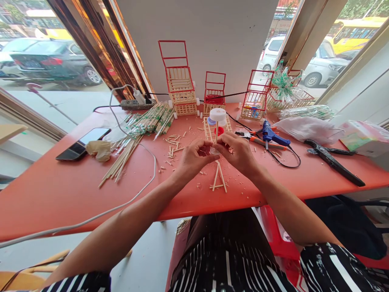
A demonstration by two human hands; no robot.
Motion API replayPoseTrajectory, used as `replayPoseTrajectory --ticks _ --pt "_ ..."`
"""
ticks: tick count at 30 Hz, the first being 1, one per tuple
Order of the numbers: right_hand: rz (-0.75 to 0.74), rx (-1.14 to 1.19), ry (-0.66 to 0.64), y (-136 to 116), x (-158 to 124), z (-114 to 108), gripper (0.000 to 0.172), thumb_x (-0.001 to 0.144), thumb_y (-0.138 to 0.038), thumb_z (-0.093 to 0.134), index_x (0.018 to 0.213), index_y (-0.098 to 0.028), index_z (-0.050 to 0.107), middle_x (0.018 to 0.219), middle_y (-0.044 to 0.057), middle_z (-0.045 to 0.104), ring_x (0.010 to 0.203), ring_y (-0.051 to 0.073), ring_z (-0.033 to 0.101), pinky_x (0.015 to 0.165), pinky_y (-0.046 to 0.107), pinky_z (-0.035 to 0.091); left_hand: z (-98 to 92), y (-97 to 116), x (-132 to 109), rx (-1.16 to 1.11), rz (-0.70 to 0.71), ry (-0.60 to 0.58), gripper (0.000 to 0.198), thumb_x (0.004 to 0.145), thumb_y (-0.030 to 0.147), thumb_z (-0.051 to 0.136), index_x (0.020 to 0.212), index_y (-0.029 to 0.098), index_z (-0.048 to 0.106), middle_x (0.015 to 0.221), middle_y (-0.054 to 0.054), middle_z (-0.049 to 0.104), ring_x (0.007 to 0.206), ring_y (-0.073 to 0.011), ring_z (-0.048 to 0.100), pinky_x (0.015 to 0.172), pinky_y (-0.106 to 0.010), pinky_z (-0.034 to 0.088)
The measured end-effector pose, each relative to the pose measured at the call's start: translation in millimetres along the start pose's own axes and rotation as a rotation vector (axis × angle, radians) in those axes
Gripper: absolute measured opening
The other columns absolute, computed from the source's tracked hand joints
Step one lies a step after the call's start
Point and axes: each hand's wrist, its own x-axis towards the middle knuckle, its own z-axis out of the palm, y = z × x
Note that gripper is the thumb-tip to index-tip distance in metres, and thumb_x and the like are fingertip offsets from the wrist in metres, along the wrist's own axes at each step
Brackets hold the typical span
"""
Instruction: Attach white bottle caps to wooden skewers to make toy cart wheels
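Above the middle of the table, my left hand (196, 157) and my right hand (238, 151) meet around a thin wooden stick (216, 132) held upright. A white bottle cap (218, 114) sits on its top end. A clear cap (214, 151) shows at the lower end, partly behind my fingers. Both hands are closed in a pinch; the fingers cover part of the stick. Just below lies an A-shaped frame of sticks (219, 178). Behind my hands are a flat stick lattice (208, 132), a red cap (219, 130) and a blue cap (210, 121), partly hidden.
Small stick carts (182, 87) stand along the wall. Left are chopstick bundles (152, 119), a phone (83, 144) and a white cable (153, 162). Right are a blue glue gun (270, 136), orange-handled pliers (264, 141) and a black-handled cutter (334, 160). Stick offcuts (173, 142) litter the table.
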Motion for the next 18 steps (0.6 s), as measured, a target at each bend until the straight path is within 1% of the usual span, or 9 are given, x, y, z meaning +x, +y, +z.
replayPoseTrajectory --ticks 4,8,18 --pt "-0.01 0.0 0.003 0.0 0.0 -0.2 0.024 0.101 -0.031 0.057 0.08 -0.021 0.053 0.078 0.0 0.054 0.069 0.014 0.048 0.067 0.028 0.038 0.1 0.3 -0.2 -0.001 -0.005 0.003 0.039 0.062 0.039 0.087 0.091 0.018 0.072 0.081 -0.001 0.065 0.072 -0.014 0.059 0.066 -0.027 0.05" --pt "-0.014 -0.002 0.008 0.0 0.1 -0.4 0.024 0.101 -0.03 0.058 0.08 -0.021 0.053 0.077 0.0 0.053 0.069 0.014 0.047 0.067 0.027 0.038 -0.3 0.2 0.0 -0.005 0.005 -0.001 0.038 0.063 0.038 0.087 0.091 0.017 0.072 0.08 -0.001 0.065 0.07 -0.0136 0.058 0.065 -0.026 0.049" --pt "-0.003 -0.022 0.006 0.5 0.0 0.1 0.023 0.101 -0.031 0.058 0.081 -0.021 0.055 0.079 0.001 0.057 0.07 0.014 0.05 0.067 0.028 0.039 -0.6 -0.7 0.6 0.007 0.018 -0.009 0.037 0.064 0.038 0.086 0.092 0.018 0.072 0.083 -0.002 0.066 0.073 -0.015 0.06 0.067 -0.028 0.052"
